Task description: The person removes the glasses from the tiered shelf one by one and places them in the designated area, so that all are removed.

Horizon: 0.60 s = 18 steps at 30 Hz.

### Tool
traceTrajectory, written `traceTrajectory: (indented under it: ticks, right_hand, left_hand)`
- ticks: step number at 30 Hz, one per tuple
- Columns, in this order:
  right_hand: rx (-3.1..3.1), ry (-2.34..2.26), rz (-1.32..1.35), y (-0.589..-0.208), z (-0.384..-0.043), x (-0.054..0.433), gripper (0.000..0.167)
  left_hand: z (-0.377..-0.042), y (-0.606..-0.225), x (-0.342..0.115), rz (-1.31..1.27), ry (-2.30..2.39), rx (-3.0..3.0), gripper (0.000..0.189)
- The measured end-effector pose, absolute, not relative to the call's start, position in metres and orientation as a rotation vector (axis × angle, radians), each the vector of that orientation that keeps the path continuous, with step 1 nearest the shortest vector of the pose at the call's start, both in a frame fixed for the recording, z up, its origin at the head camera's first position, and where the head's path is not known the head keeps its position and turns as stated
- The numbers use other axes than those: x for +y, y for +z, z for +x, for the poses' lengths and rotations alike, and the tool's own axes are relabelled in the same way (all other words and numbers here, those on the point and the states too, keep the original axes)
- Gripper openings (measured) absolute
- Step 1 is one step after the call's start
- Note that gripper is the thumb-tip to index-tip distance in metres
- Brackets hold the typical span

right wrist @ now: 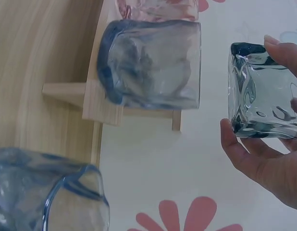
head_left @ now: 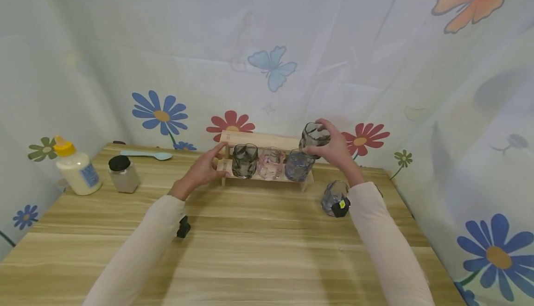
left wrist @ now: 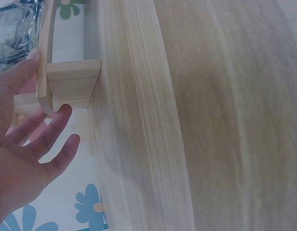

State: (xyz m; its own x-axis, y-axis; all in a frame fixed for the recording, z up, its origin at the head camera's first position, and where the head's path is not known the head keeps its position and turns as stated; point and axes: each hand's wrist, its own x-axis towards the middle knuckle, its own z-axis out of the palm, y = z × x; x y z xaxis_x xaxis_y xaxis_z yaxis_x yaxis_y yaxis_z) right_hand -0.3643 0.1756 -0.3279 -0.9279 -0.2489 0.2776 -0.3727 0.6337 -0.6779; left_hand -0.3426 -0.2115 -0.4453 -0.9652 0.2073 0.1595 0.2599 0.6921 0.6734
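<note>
My right hand (head_left: 337,152) grips a grey wavy glass cup (head_left: 312,137) between thumb and fingers, above the right end of a small two-tier wooden rack (head_left: 263,139). In the right wrist view this cup (right wrist: 264,96) is apart from the rack. Along the lower tier stand a grey glass cup (head_left: 244,161), a pink one (head_left: 271,164) and a bluish one (head_left: 298,166). At the rack's left end, my left hand (head_left: 202,169) touches the wood, fingers spread. The left wrist view shows its thumb on the rack's end (left wrist: 45,79).
Another bluish glass cup (head_left: 333,197) stands on the table (head_left: 250,245) right of the rack, partly behind the right wrist's black camera. Farther left are a white bottle with a yellow cap (head_left: 79,171), a black-lidded jar (head_left: 123,176) and a pale blue spoon (head_left: 146,154). A flowered curtain hangs behind.
</note>
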Motion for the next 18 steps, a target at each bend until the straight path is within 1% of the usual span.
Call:
traceTrajectory:
  ticks: [18]
  right_hand:
    - [-2.706,1.076,0.493,-0.338,-0.356,0.231,0.086]
  left_hand:
    - [-0.343,-0.445,-0.211,-0.395,-1.133,-2.819,0.098]
